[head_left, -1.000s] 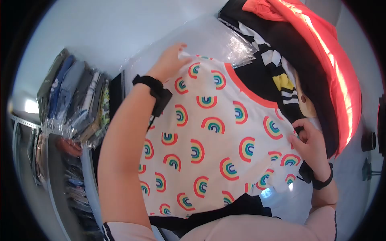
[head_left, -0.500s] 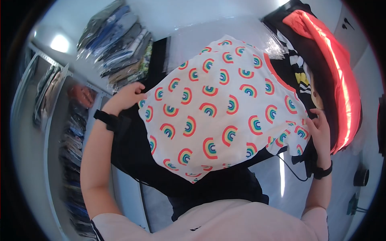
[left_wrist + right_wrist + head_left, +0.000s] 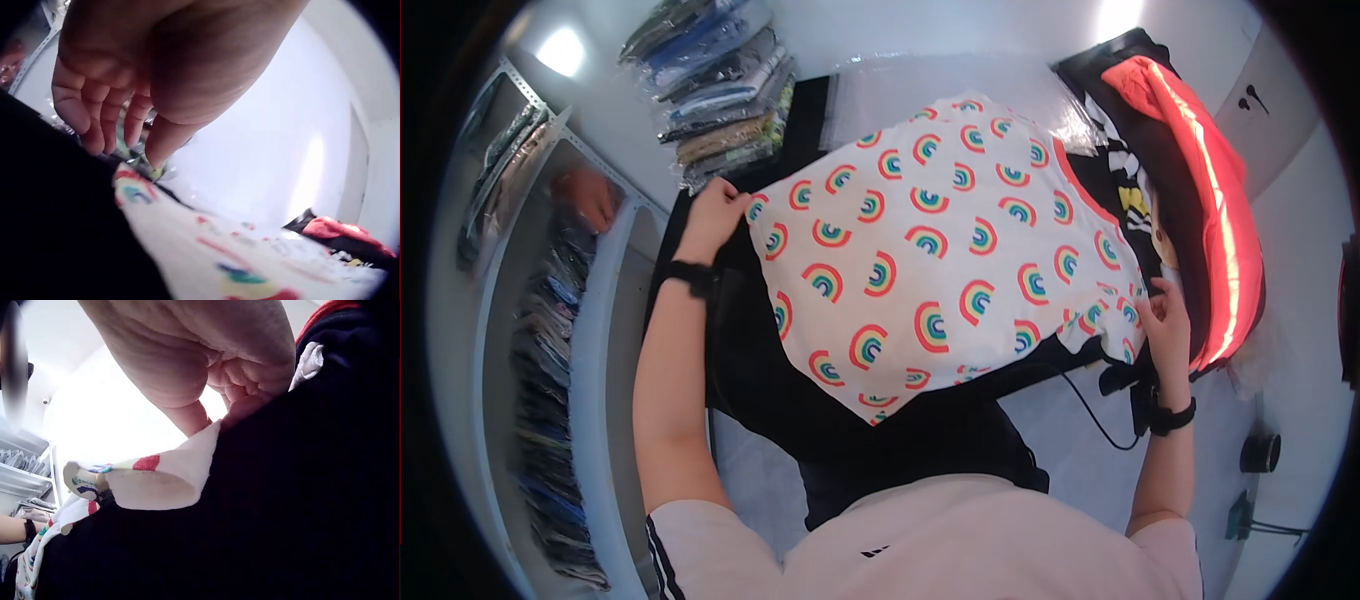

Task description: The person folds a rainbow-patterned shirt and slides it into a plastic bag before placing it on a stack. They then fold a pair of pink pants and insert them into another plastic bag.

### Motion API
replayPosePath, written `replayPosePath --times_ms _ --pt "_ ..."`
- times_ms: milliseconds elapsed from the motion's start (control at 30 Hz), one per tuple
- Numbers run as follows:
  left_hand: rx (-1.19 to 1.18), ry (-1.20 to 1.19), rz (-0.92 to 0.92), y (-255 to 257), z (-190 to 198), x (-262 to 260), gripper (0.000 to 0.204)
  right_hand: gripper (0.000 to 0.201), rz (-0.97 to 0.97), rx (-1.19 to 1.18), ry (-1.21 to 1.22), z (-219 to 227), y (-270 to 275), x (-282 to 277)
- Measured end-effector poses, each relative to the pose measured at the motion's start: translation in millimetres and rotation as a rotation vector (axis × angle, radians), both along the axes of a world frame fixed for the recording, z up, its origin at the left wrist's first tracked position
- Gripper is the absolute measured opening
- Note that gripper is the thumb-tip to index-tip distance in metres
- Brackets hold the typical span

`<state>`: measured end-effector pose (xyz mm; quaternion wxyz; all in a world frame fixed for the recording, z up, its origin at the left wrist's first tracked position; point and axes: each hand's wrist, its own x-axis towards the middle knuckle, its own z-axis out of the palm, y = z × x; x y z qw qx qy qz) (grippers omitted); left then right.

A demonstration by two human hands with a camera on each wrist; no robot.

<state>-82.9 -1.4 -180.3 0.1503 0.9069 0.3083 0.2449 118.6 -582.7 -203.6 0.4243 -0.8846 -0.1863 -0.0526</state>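
A white garment [image 3: 960, 240] with rainbow prints and a coral-trimmed neckline lies spread over black cloth. My left hand [image 3: 715, 215] is at its left corner; in the left wrist view the hand [image 3: 150, 81] hovers just above the garment's corner [image 3: 134, 187], fingers loosely bent and thumb apart from them. At the garment's right side, my right hand [image 3: 1168, 325] holds the bunched edge. The right wrist view has this hand [image 3: 212, 362] pinching a white fold [image 3: 165, 487] between thumb and fingers.
Clear plastic bags [image 3: 880, 95] lie behind the garment. Bagged folded clothes [image 3: 725, 95] are stacked at the back left, above a shelf unit [image 3: 595, 330]. Coral and black clothing [image 3: 1215, 210] is piled on the right. A dark cable [image 3: 1095, 415] hangs at the front right.
My left hand moved from the garment's upper edge out to its left corner, and the garment's left side spread wider. My right hand stayed at the right edge. The head view shifted.
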Motion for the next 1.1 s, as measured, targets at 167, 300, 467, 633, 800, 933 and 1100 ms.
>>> replayPosePath --times_ms 167,300,467,633,800,933,1100 --pt "-0.389 -0.116 -0.056 -117 42 -82 0.025 0.033 -0.085 0.053 0.065 4 -3 -20" --pt "-0.79 0.049 0.029 -184 -7 -137 0.028 0.034 -0.145 0.176 0.201 -3 -7 -37" --pt "-1.171 -0.191 -0.012 -243 -58 -134 0.032 0.031 -0.135 0.629 0.475 -14 -5 -43" --pt "-1.43 -0.425 -0.168 -273 -83 -113 0.039 0.026 -0.061 0.886 0.695 -6 -16 -38" --pt "-1.383 -0.465 -0.135 -276 -67 -121 0.037 0.03 0.099 0.71 0.628 12 -23 -36" --pt "-1.316 -0.584 -0.024 -285 -26 -141 0.038 0.032 0.242 0.751 0.596 19 -32 -42" --pt "-1.451 -0.609 0.044 -280 -44 -161 0.041 0.027 0.308 0.888 0.793 -13 -40 -50"
